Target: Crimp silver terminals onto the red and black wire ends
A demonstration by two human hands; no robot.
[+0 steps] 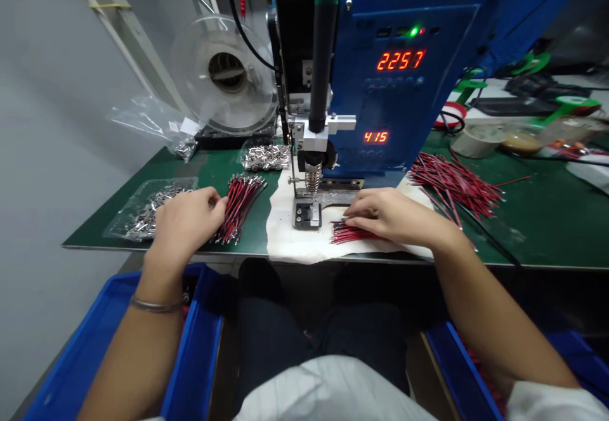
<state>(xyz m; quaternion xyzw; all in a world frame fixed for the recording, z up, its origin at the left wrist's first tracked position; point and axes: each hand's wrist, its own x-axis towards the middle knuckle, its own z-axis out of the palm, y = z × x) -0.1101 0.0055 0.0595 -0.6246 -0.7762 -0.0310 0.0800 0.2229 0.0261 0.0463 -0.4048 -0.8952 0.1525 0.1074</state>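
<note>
Left hand point(193, 218): fingers curled at left of centre, beside a bundle of silver-tipped wires point(240, 202); cannot tell whether its grip pinches one.
Right hand point(387, 213): bent over a row of red wires point(346, 233) right of centre, touching them; cannot tell whether its grip pinches any.
White sheet point(295, 243): under that row, on the green counter point(547, 231).
Blue machine point(404, 101): upper right of centre, displays glowing 2257 and 415.
Wire pile point(459, 183): heaped at the frame's right.
</note>
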